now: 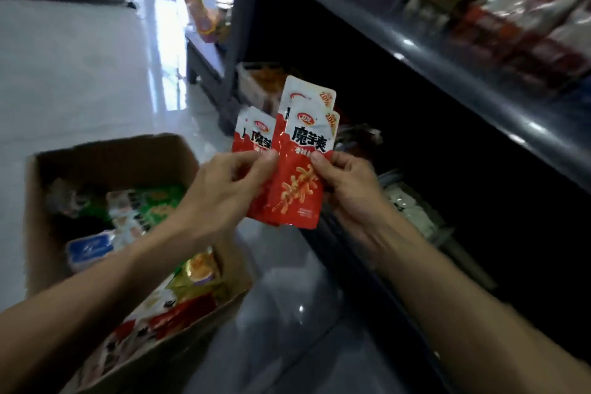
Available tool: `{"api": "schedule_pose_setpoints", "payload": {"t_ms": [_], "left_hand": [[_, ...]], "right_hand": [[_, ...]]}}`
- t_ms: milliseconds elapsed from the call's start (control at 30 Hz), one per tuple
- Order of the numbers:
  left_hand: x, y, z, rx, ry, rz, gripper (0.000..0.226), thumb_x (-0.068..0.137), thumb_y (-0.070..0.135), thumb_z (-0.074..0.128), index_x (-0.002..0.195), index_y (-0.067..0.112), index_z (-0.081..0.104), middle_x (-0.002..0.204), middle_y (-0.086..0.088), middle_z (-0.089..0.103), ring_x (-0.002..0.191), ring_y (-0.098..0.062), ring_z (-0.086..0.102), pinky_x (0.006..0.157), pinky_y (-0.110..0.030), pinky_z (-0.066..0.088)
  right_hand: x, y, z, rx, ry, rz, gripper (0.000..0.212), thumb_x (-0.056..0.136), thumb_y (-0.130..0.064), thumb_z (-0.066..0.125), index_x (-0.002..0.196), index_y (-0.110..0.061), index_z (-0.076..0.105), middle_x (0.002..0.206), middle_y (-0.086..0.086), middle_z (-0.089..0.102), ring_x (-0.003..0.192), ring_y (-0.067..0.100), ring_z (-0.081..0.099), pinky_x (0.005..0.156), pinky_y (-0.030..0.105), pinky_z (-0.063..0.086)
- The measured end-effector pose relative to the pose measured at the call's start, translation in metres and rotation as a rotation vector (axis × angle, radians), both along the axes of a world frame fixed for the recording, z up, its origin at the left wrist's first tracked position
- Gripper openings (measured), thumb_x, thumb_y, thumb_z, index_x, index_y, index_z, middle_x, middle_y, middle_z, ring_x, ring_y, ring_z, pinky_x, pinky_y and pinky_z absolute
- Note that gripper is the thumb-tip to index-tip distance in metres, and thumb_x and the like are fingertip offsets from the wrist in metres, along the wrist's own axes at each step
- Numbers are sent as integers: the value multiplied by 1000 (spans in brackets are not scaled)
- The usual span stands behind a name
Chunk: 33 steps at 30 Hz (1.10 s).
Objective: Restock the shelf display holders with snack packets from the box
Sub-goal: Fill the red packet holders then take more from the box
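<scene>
The open brown cardboard box (108, 157) is sitting on the glossy pale floor (80, 73) at left, its mixed packets blurring beyond identification. The left hand (220, 192) is pinching the fanned red-and-white foil snack packets (295, 176) by thumb and fingers; the right hand (348, 189) is gripping their right edge. The packet count is obscured by overlap. The dark metal shelf (447, 73) is shadowing the clear display holders (412, 214) below.
</scene>
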<state>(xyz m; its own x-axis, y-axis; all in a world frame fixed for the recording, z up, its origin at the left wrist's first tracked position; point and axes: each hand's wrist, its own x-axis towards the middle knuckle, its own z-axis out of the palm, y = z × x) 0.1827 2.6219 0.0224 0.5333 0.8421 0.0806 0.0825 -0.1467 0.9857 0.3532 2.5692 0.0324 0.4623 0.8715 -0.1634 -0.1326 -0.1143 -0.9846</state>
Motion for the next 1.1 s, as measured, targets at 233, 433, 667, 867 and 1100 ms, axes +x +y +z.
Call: {"api": "schedule_pose_setpoints", "payload": {"t_ms": [233, 433, 667, 867, 1100], "left_hand": [[65, 11, 49, 82, 25, -233, 26, 74, 19, 84, 90, 27, 64, 86, 10, 74, 79, -8, 72, 73, -30, 60], [94, 22, 102, 34, 1, -586, 26, 81, 8, 75, 103, 17, 64, 91, 4, 77, 81, -11, 74, 68, -22, 59], [142, 3, 154, -56, -20, -863, 27, 78, 12, 75, 104, 13, 67, 90, -2, 77, 79, -15, 74, 63, -22, 58], [166, -30, 167, -78, -35, -1082, 26, 75, 27, 69, 97, 11, 72, 89, -5, 77, 79, -18, 74, 68, -28, 59], [192, -59, 188, -58, -98, -1094, 17, 82, 10, 74, 98, 12, 69, 88, 0, 77, 75, -14, 72, 66, -25, 59]], "right_hand": [[39, -22, 56, 50, -123, -256, 24, 88, -26, 70, 80, -4, 63, 87, 20, 71, 76, 29, 68, 73, 45, 60], [60, -47, 130, 187, -210, -314, 39, 71, -22, 79, 106, -12, 67, 103, 7, 76, 95, 24, 72, 86, 42, 58], [83, -97, 179, 233, -185, -517, 24, 82, -13, 72, 105, -9, 68, 105, 9, 75, 93, 22, 72, 81, 36, 57], [93, -148, 206, 196, -148, -617, 35, 74, -18, 72, 108, -11, 68, 98, 5, 75, 86, 17, 70, 77, 34, 57], [104, -202, 251, 83, -367, -700, 12, 84, -3, 68, 82, -11, 59, 62, -6, 68, 68, 11, 68, 62, 29, 57]]}}
